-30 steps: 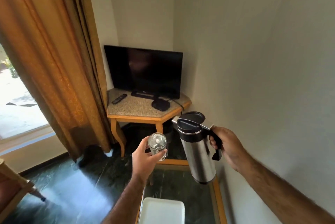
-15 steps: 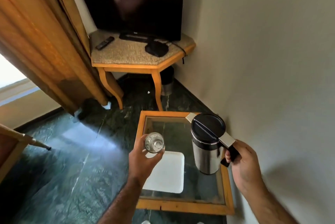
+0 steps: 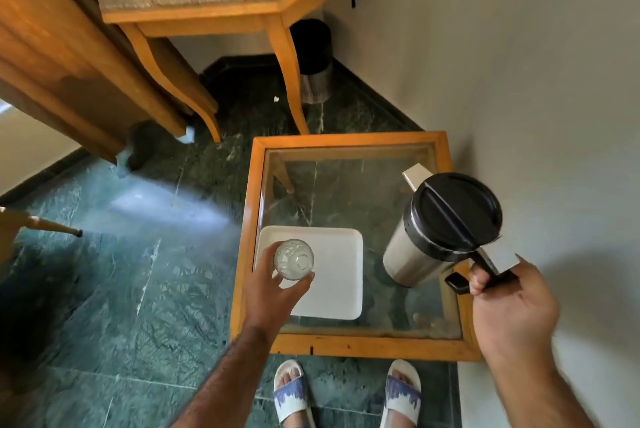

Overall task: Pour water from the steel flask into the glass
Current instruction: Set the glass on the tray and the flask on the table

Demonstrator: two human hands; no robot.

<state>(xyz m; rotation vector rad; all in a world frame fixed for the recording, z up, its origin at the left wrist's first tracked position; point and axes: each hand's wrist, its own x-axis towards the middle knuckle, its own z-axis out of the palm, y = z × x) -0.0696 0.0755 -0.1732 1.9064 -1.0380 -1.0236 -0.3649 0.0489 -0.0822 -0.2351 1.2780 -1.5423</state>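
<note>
My left hand (image 3: pixel 273 296) holds a clear drinking glass (image 3: pixel 294 259) upright over the left side of a white square tray (image 3: pixel 336 275). My right hand (image 3: pixel 512 303) grips the black handle of the steel flask (image 3: pixel 440 233), which has a black lid and a spout pointing away from me. The flask hangs above the right part of the glass-topped side table (image 3: pixel 346 346), tilted slightly. Glass and flask are about a hand's width apart. Whether the flask touches the tabletop I cannot tell.
A wooden corner stand (image 3: pixel 207 8) with a stone top stands beyond the side table, a dark bin (image 3: pixel 313 67) under it. A white wall (image 3: pixel 519 64) runs along the right. Curtain (image 3: pixel 52 57) at left. My feet in slippers (image 3: pixel 292 393) stand at the table's near edge.
My view has tipped downward from the television to the side table. Both hands have come down with the glass and the flask, now low over the tray and tabletop.
</note>
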